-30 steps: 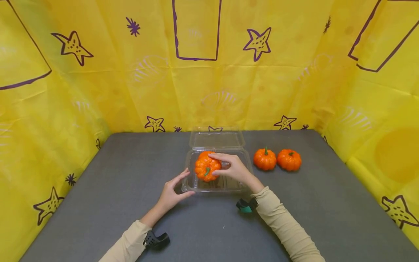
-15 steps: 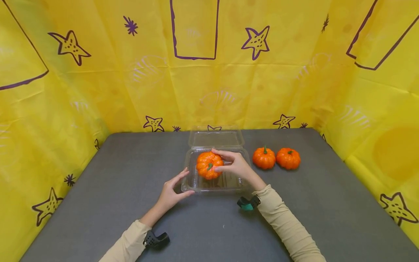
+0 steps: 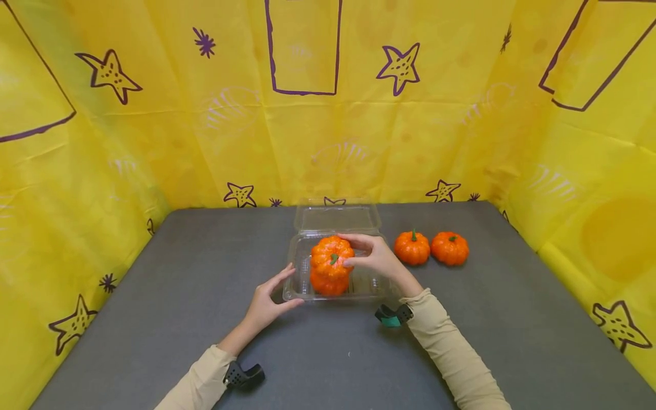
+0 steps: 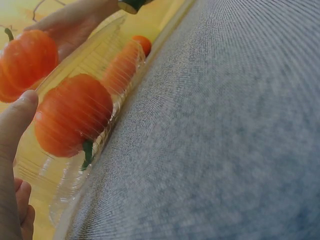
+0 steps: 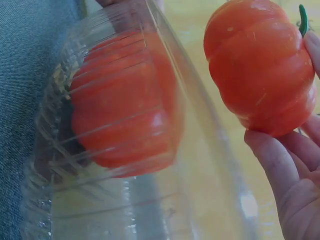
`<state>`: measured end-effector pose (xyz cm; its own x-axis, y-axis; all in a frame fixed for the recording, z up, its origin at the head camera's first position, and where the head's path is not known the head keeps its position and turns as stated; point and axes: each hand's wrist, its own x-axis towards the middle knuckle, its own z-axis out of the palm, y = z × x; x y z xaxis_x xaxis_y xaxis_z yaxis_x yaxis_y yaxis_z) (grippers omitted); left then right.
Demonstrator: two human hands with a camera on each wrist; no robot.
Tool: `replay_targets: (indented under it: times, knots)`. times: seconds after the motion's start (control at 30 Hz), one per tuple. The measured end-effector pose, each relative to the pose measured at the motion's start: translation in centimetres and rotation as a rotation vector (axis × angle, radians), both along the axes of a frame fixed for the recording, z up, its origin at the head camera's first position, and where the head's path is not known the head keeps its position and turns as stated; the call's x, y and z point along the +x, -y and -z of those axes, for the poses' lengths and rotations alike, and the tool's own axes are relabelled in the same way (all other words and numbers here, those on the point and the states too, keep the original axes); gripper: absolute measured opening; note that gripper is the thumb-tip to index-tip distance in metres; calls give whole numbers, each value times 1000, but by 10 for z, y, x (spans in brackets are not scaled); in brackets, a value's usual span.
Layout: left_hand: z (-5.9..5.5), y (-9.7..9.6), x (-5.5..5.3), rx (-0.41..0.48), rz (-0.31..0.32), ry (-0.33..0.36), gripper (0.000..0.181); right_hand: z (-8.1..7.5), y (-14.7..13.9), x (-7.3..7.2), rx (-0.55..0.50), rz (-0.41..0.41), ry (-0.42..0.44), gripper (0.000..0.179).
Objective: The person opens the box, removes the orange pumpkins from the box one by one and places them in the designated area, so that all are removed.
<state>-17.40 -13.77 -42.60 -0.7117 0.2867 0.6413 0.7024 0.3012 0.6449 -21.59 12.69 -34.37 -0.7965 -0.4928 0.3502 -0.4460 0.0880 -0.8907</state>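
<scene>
My right hand (image 3: 376,256) grips an orange toy pumpkin (image 3: 329,250) with a green stem over the clear plastic clamshell container (image 3: 366,289). The right wrist view shows the fingertips under that held pumpkin (image 5: 260,65) and the thumb near its stem. A second pumpkin (image 3: 330,285) sits inside the container, partly covered by the held one in the head view. Through the wall in the left wrist view, the pumpkin inside (image 4: 72,115) has its stem low, by the container's edge. My left hand (image 3: 266,302) rests with spread, relaxed fingers at the container's left front corner.
Two more orange pumpkins, one (image 3: 412,248) beside the other (image 3: 450,249), stand on the grey table (image 3: 205,273) right of the container. The container's lid (image 3: 337,217) lies open toward the back. A yellow patterned cloth (image 3: 318,125) surrounds the table.
My right hand and the held pumpkin have shifted slightly right and back. A second pumpkin now shows below it in the container. My left hand stays in place.
</scene>
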Motion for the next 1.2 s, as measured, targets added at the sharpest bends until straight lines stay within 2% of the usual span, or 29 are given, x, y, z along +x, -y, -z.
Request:
replay_targets:
  times: [0.27,0.4,0.5,0.63,0.77,0.9,1.0,1.1,1.2]
  knots:
    - [-2,-2,1,0,-9,6,61,-3,-14,2,-4,95,20,47]
    - [-2,-2,1,-4,-12,6,60,1,-21,1,-45,68,-14,54]
    - [-1,-2,1,-3,-12,4,60,11,-27,-3,-80,31,-34,54]
    - [1,-1,1,4,-9,2,60,22,-39,-7,-83,36,-6,49]
    - [1,0,0,1,-10,3,60,22,-51,-8,-121,33,-13,52]
    - [1,0,1,-1,-6,10,59,21,-61,-10,-208,-42,-14,60]
    - [1,0,1,4,-7,9,59,22,-64,-12,-244,-80,-4,58]
    - [0,0,2,3,-13,8,59,24,-66,-15,-241,-72,0,50]
    - [-1,0,3,-6,-15,12,59,27,-67,-17,-183,-31,28,46]
